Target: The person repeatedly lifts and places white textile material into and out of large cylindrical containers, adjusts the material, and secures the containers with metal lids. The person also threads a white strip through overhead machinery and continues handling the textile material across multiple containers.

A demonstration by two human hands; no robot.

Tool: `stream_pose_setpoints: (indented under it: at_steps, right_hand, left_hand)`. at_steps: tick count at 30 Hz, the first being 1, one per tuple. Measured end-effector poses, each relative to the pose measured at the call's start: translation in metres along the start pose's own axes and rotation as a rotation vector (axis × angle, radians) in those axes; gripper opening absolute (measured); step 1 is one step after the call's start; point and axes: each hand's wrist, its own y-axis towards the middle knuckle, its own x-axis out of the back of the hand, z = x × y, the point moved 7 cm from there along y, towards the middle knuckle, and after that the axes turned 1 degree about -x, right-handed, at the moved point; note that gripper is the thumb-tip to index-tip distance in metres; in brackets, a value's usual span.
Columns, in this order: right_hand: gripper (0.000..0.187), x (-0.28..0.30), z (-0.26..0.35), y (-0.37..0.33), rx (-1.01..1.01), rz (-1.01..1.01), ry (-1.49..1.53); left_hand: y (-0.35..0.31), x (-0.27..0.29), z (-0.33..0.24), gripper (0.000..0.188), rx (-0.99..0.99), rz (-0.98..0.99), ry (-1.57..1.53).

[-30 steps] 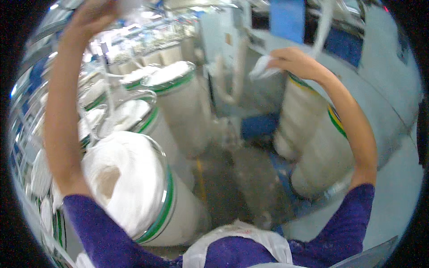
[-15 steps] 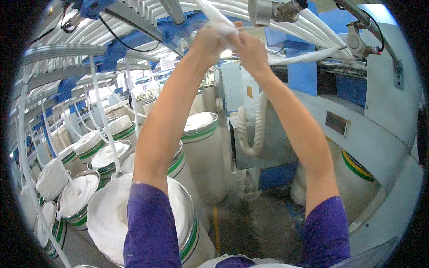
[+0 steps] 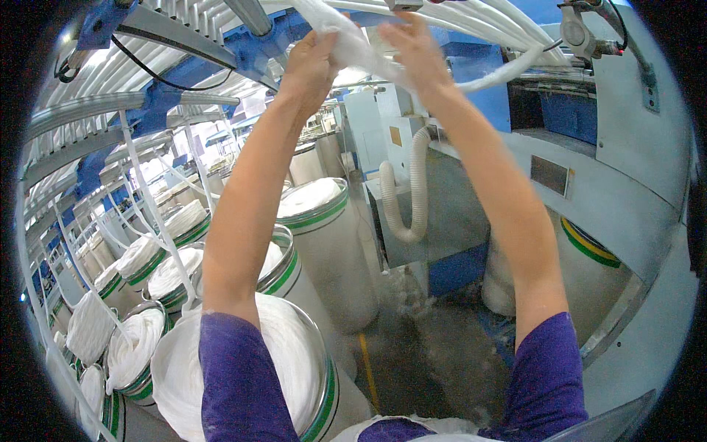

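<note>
A thick white cotton sliver [image 3: 361, 55], a soft rope of loose fibre, slants down from the top edge and passes behind my right hand. Raised overhead, my left hand [image 3: 309, 65] pinches it along its left side. Close by on the right, my right hand [image 3: 418, 53] is smeared by motion, its fingers apart and the sliver running by its palm. Beyond that hand the sliver continues as a sagging strand [image 3: 504, 76] towards the bundle of parallel slivers [image 3: 486, 29] overhead.
Tall cans [image 3: 317, 243] of coiled white sliver with green bands crowd the left. Metal rails [image 3: 81, 110] and hanging strands rise above them. A pale machine [image 3: 626, 177] stands right, with a ribbed hose [image 3: 420, 184] ahead. Fluff lies on the dark floor [image 3: 412, 353].
My hands, together on the sliver before, have drawn apart, and more of the sliver shows between them. My right hand's fingers have spread. The view has shifted slightly.
</note>
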Motion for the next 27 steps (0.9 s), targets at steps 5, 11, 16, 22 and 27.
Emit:
stream_pose_setpoints:
  at_steps: [5,11,16,22,27]
  right_hand:
    - [0.041,-0.007,0.007,0.013,0.040,0.377,-0.392]
    - [0.009,-0.027,0.059,-0.022,0.753,-0.320,-0.851]
    - [0.033,-0.013,0.047,0.001,0.272,-0.034,-0.240]
    - [0.047,-0.071,0.016,0.053,0.010,-0.297,-0.192]
    - [0.061,-0.145,-0.012,0.063,0.273,-0.340,-0.442]
  left_hand:
    - [-0.011,-0.009,-0.016,0.028,0.014,0.129,0.719]
    - [-0.011,-0.018,-0.003,0.032,0.123,0.078,-0.141]
    - [-0.006,0.010,0.002,0.038,0.047,-0.175,-0.141]
    - [-0.012,0.008,-0.003,0.051,0.116,-0.178,-0.159]
    - [-0.023,0.016,-0.020,0.084,0.030,-0.288,-0.154]
